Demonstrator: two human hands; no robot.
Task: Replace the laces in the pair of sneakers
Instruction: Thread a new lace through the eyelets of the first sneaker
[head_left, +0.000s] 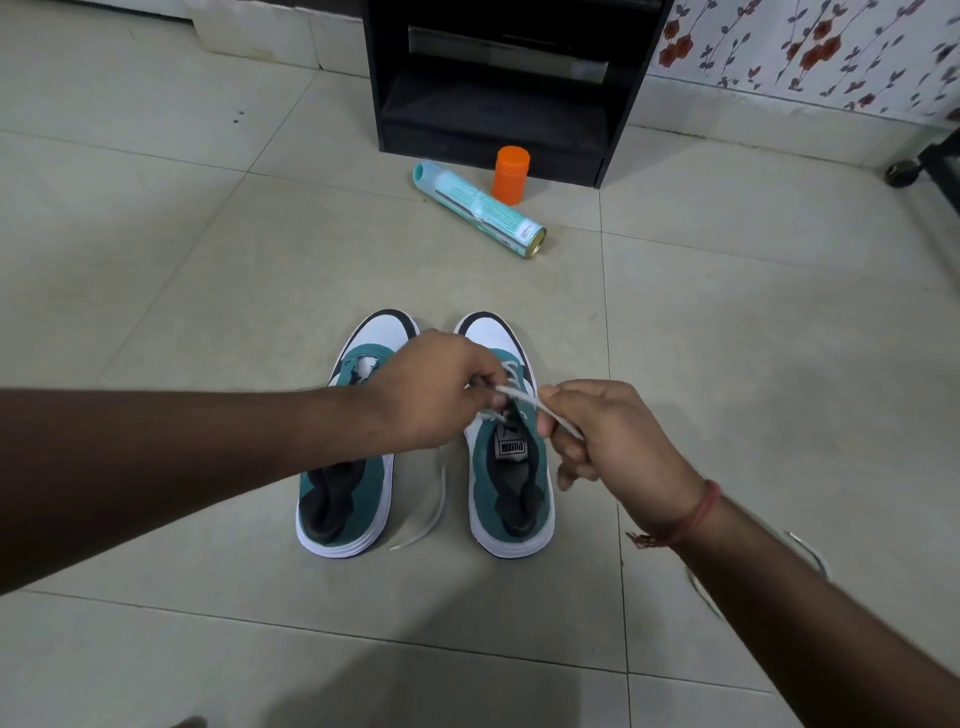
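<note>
Threading goes best if the right hand (608, 441), pinching the flat white lace (524, 401), keeps it untwisted while the left hand (441, 389) grips it at the eyelets of the right-side teal-and-white suede sneaker (511, 467) on the floor, its unlaced mate (345, 493) just left.

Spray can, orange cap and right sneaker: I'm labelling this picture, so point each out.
spray can (480, 209), head view, middle of its body lying on the floor
orange cap (511, 174), head view, its side wall
right sneaker (540, 480), head view, its teal side panel
</note>
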